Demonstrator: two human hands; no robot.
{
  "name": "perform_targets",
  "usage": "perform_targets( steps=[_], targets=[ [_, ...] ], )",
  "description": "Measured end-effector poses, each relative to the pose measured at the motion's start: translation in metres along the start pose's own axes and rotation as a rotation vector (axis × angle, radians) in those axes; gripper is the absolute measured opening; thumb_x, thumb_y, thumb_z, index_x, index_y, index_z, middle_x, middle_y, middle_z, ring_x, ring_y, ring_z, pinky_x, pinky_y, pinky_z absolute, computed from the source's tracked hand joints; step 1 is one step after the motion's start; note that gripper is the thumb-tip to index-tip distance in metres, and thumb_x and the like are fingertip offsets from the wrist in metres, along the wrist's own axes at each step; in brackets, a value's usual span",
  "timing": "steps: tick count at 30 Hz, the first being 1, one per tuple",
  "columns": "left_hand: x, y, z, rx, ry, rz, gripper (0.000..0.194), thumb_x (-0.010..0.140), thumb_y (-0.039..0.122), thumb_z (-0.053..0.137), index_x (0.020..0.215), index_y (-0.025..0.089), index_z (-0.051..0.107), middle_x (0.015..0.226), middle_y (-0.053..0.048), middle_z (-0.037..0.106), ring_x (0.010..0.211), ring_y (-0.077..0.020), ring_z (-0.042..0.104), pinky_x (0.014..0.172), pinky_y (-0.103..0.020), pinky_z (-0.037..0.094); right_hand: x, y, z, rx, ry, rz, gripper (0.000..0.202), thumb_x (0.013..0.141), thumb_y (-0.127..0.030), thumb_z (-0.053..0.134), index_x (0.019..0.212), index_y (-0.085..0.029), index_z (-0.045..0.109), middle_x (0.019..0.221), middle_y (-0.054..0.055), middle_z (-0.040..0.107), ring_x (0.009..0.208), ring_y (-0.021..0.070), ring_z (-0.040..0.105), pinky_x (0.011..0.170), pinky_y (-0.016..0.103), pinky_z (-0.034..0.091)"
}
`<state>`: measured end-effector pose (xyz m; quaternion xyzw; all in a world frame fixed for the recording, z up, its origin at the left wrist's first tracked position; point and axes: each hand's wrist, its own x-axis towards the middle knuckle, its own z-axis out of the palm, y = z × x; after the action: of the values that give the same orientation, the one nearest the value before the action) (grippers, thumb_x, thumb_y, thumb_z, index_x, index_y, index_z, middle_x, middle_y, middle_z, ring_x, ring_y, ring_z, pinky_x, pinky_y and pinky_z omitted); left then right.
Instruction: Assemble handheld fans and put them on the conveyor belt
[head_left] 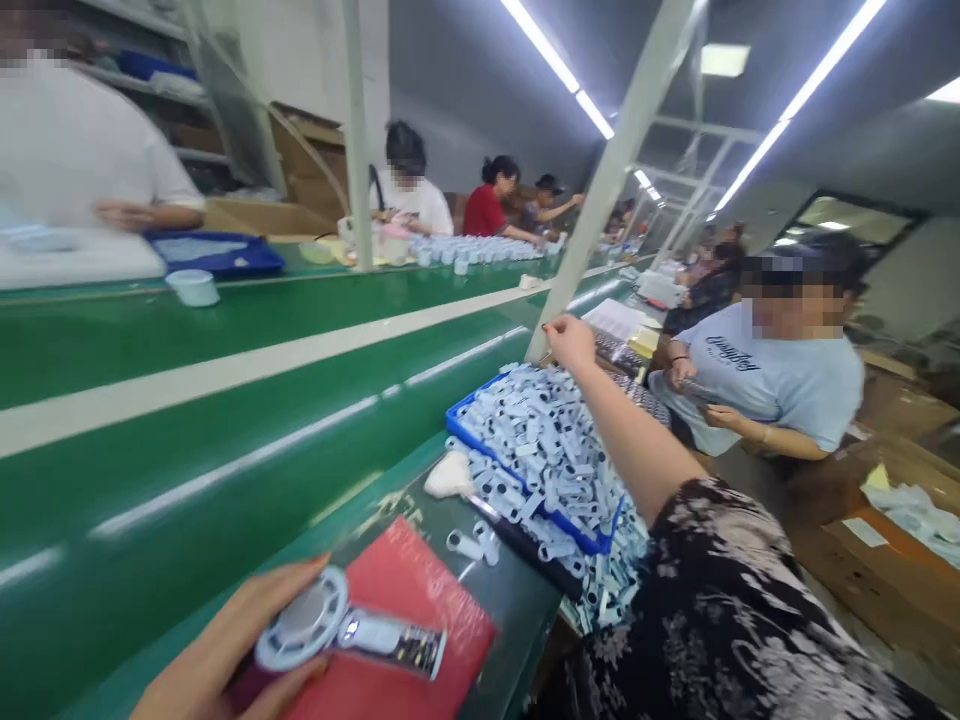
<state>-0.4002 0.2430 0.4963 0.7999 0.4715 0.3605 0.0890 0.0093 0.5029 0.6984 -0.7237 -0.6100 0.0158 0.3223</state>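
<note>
At the lower left, my left hand [232,640] grips a light-blue round plastic part [304,620] by its rim, thumb and fingers on opposite sides. A narrow light-blue arm with a small circuit board [394,642] extends from it over a red pad [420,590]. My right hand [571,343] is raised beside the slanted white post, above the far end of a blue tray [469,428]. Its fingertips are pinched together; whatever is between them is too small to make out. Small light-blue plastic pieces [536,440] heap over the tray and spill past its near edge.
A dark-handled tool [525,545] with a white wrapped end lies beside the tray. The green conveyor [247,480] runs along the left. White cups [487,248] stand in rows across it. A co-worker in a light-blue shirt [772,370] sits at right; others work across the belt.
</note>
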Motion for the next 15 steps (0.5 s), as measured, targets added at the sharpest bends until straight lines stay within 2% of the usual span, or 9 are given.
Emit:
perform_targets(
  steps=[2, 4, 6, 8, 11, 13, 15],
  targets=[
    [0.005, 0.019, -0.010, -0.122, -0.059, -0.107, 0.055, 0.093, 0.048, 0.058, 0.146, 0.051, 0.043, 0.136, 0.001, 0.066, 0.116, -0.0308, 0.070, 0.094, -0.045, 0.064, -0.038, -0.020, 0.002, 0.049, -0.120, -0.109, 0.011, 0.096, -0.023, 0.061, 0.092, -0.016, 0.068, 0.097, 0.009, 0.073, 0.097, 0.0245, 0.066, 0.089, 0.033, 0.046],
    [0.013, 0.031, -0.019, -0.173, -0.098, -0.106, 0.053, 0.095, 0.046, 0.063, 0.145, 0.043, 0.045, 0.136, -0.003, 0.065, 0.120, -0.0274, 0.067, 0.101, -0.042, 0.060, -0.091, -0.039, 0.005, 0.133, -0.304, -0.255, 0.011, 0.093, -0.024, 0.064, 0.084, -0.018, 0.068, 0.085, 0.003, 0.071, 0.087, 0.0201, 0.065, 0.082, 0.029, 0.046],
    [0.018, 0.038, -0.025, -0.182, -0.115, -0.090, 0.053, 0.096, 0.045, 0.064, 0.145, 0.036, 0.046, 0.137, -0.007, 0.063, 0.123, -0.0264, 0.064, 0.105, -0.041, 0.056, -0.152, -0.054, 0.005, 0.337, -0.571, -0.509, 0.012, 0.093, -0.022, 0.061, 0.083, -0.018, 0.068, 0.082, 0.001, 0.070, 0.079, 0.0177, 0.063, 0.076, 0.028, 0.045],
    [0.019, 0.041, -0.028, -0.172, -0.109, -0.078, 0.054, 0.096, 0.045, 0.065, 0.145, 0.032, 0.047, 0.139, -0.008, 0.062, 0.125, -0.0263, 0.063, 0.107, -0.041, 0.054, -0.210, -0.064, 0.007, 0.484, -0.760, -0.604, 0.012, 0.095, -0.022, 0.059, 0.087, -0.019, 0.068, 0.086, 0.001, 0.069, 0.081, 0.0160, 0.062, 0.074, 0.027, 0.045],
    [0.017, 0.045, -0.028, -0.166, -0.093, -0.054, 0.056, 0.096, 0.047, 0.066, 0.146, 0.030, 0.047, 0.140, -0.009, 0.061, 0.126, -0.0269, 0.061, 0.108, -0.042, 0.052, -0.268, -0.071, 0.016, 0.543, -0.832, -0.593, 0.012, 0.096, -0.018, 0.058, 0.087, -0.019, 0.064, 0.089, 0.001, 0.067, 0.080, 0.0148, 0.060, 0.072, 0.026, 0.043],
    [0.017, 0.045, -0.026, -0.176, -0.088, -0.038, 0.056, 0.097, 0.046, 0.065, 0.147, 0.030, 0.047, 0.140, -0.009, 0.061, 0.127, -0.0277, 0.061, 0.109, -0.044, 0.051, -0.282, -0.073, 0.022, 0.512, -0.805, -0.585, 0.013, 0.096, -0.014, 0.059, 0.084, -0.018, 0.061, 0.088, 0.000, 0.063, 0.078, 0.0146, 0.058, 0.070, 0.026, 0.041],
    [0.017, 0.045, -0.025, -0.189, -0.090, -0.029, 0.056, 0.097, 0.046, 0.065, 0.147, 0.028, 0.047, 0.141, -0.010, 0.061, 0.128, -0.0281, 0.060, 0.110, -0.045, 0.050, -0.284, -0.076, 0.025, 0.449, -0.773, -0.623, 0.015, 0.097, -0.012, 0.059, 0.084, -0.018, 0.059, 0.086, 0.000, 0.059, 0.077, 0.0148, 0.056, 0.070, 0.026, 0.039]
  ],
)
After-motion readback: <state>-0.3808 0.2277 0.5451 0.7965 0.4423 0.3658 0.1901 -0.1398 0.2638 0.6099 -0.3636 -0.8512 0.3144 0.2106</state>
